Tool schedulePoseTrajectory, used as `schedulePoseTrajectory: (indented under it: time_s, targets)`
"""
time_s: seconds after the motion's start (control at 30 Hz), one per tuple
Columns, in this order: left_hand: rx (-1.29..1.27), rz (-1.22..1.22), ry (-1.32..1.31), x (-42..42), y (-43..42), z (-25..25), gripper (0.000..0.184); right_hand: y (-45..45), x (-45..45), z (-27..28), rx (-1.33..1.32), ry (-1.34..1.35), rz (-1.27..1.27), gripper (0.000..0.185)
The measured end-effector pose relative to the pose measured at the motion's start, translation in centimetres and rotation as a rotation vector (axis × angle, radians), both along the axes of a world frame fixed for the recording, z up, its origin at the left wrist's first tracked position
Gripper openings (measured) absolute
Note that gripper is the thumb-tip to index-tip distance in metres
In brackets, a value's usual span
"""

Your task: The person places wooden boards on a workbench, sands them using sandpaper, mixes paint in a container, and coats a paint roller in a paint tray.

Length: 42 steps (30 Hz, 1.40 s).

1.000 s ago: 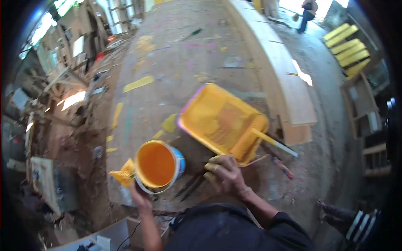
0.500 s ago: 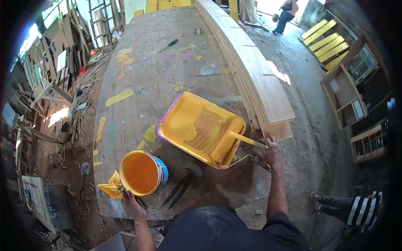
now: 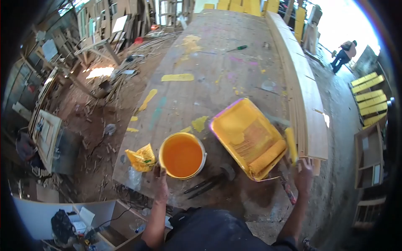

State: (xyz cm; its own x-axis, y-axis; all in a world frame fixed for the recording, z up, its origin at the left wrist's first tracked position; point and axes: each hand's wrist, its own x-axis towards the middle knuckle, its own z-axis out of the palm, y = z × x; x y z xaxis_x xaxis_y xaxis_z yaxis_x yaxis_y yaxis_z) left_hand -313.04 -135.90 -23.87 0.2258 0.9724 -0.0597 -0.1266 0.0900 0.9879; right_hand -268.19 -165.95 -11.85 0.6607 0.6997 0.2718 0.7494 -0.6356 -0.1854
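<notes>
My left hand (image 3: 161, 186) is closed on the near left rim of a paint bucket (image 3: 200, 168), which holds orange-yellow paint. A crumpled yellow wrapper (image 3: 141, 157) lies just left of it. In my right hand (image 3: 304, 178) is a flat yellow-coated stick (image 3: 291, 144), raised beside the tray's right edge. A yellow paint tray (image 3: 238, 125) sits on the table, with paint pooled at its far end. Across the tray's near end lies a paint roller (image 3: 268, 159), loaded with paint. Its smeared handle (image 3: 288, 191) sticks out near my right hand, not held.
A dark-handled hammer-like tool (image 3: 207, 183) lies between bucket and tray. Farther along the paint-stained table (image 3: 209, 100) is a green screwdriver (image 3: 238, 48). Long boards (image 3: 307, 96) are stacked along the right edge. A person (image 3: 344, 54) is at the far right.
The stick, earlier against the roller in the tray, has lifted away to the tray's right. The view has turned, so table and bucket appear shifted right. The roller stays in the tray.
</notes>
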Motion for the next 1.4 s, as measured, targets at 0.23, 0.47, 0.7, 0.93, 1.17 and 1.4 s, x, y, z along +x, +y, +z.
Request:
schedulePoseTrajectory:
  time_s: [0.23, 0.47, 0.7, 0.93, 1.17, 1.4]
  targets:
    - [0.049, 0.010, -0.063, 0.4, 0.2, -0.1, 0.057, 10.8, -9.4, 11.8, 0.029, 0.016, 0.499, 0.028]
    - [-0.012, 0.025, -0.043, -0.2, 0.3, -1.5, 0.055, 21.0, -18.5, 9.6, -0.330, -0.370, 0.866, 0.016]
    - [0.640, 0.075, 0.719, -3.7, 2.1, -9.3, 0.055, 22.2, -28.7, 3.4, -0.330, -0.804, 0.882, 0.032]
    - [0.068, -0.026, 0.087, -0.4, 0.2, 0.0, 0.055, 11.2, -26.8, 3.6, 0.006, 0.360, 1.363, 0.045]
    - [0.043, -0.043, -0.022, -0.3, 0.4, -0.3, 0.047, -4.6, -14.6, -6.1, 0.126, 0.159, 0.076, 0.054]
    - [0.045, -0.144, -0.044, -1.1, 1.5, -0.7, 0.045, -10.8, -9.3, -12.6, -0.205, 0.105, -0.354, 0.063]
